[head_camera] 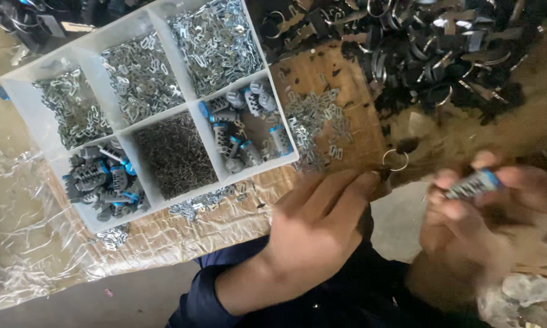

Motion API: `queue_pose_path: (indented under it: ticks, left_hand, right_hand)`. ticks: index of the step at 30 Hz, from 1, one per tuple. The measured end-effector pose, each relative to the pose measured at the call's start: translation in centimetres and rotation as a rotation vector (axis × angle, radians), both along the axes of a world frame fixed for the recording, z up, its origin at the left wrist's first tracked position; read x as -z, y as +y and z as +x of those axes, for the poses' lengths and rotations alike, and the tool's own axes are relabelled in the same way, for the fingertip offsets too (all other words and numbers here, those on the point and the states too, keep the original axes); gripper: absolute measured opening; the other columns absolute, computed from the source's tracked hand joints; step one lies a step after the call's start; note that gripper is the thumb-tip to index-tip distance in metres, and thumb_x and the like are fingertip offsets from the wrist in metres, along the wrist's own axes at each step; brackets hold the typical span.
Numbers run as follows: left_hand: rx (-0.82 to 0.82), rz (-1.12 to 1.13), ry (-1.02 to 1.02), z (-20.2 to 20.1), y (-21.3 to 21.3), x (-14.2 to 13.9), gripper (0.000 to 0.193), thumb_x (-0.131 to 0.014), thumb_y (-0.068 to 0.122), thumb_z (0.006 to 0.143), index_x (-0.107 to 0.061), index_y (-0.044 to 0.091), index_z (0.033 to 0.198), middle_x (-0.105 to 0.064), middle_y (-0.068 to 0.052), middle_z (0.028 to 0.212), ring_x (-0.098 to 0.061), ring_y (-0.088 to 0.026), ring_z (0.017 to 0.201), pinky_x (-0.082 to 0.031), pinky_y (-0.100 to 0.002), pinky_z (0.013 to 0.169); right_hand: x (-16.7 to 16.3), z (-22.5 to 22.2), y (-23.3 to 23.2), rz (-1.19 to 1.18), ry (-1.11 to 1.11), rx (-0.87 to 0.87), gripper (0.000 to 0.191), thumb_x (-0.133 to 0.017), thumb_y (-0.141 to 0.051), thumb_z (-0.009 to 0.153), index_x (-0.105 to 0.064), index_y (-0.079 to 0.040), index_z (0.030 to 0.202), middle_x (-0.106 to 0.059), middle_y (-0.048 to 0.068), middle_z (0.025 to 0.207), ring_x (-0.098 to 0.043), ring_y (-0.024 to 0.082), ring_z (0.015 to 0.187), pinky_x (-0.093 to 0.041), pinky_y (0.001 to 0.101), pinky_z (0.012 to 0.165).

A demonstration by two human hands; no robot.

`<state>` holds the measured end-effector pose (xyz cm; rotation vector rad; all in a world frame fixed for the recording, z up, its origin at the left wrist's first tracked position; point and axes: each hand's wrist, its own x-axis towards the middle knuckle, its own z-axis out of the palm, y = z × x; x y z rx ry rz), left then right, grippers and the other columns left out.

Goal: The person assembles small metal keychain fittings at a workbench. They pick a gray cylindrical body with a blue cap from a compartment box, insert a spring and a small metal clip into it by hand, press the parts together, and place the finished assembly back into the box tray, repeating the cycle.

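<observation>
Clearly, the small grey part with a blue end (472, 183) sat pinched in my right hand (480, 218) fingers. My left hand (319, 228) was spread, holding nothing. I judged the part could slip, lost among loose metal clips (313, 124) beyond my fingertips.

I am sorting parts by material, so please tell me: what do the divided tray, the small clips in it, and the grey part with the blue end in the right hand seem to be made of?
Divided tray: likely white plastic, with matte, slightly translucent walls.
Small clips: probably plated or bare steel; they glint silver.
Grey part with blue end, held in the right hand: seemingly moulded plastic with a dull finish, though motion blur leaves this open.
</observation>
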<state>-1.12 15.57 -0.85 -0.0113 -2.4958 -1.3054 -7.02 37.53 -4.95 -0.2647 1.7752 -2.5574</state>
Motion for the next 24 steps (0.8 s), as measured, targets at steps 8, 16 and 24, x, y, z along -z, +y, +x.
queue_pose_path:
  ticks: [8, 16, 24]
  left_hand:
    - [-0.184, -0.179, 0.043, 6.8, -3.5, -0.8, 0.036, -0.08, -0.003, 0.074, -0.075, 0.012, 0.106, -0.06, -0.006, 0.097, -0.066, -0.018, 0.08, -0.056, -0.028, 0.067]
    - [-0.462, -0.099, -0.068, 10.8, -3.3, 2.1, 0.033, -0.08, -0.009, 0.078, -0.075, 0.014, 0.101, -0.048, -0.003, 0.075, -0.052, -0.014, 0.06, -0.045, -0.029, 0.053]
    - [-0.318, -0.203, -0.065, 12.9, -5.1, 3.0, 0.041, -0.074, -0.01, 0.074, -0.073, 0.007, 0.111, -0.053, -0.007, 0.084, -0.058, -0.021, 0.068, -0.054, -0.033, 0.059]
  right_hand:
    - [1.6, -0.2, -4.0, 0.075, -0.075, -0.158, 0.048, -0.071, 0.018, 0.091, -0.066, -0.007, 0.131, -0.065, 0.016, 0.127, -0.074, 0.023, 0.102, -0.067, 0.0301, 0.079]
    - [-1.3, -1.7, -0.7, 0.064, -0.272, -0.502, 0.055, -0.073, 0.014, 0.086, -0.064, -0.012, 0.134, -0.058, 0.01, 0.128, -0.068, 0.021, 0.109, -0.064, 0.0298, 0.085]
    - [-1.0, 0.2, -0.7, 0.02, -0.34, -0.571, 0.053, -0.077, 0.013, 0.085, -0.065, -0.012, 0.13, -0.055, 0.01, 0.127, -0.063, 0.025, 0.111, -0.063, 0.035, 0.087]
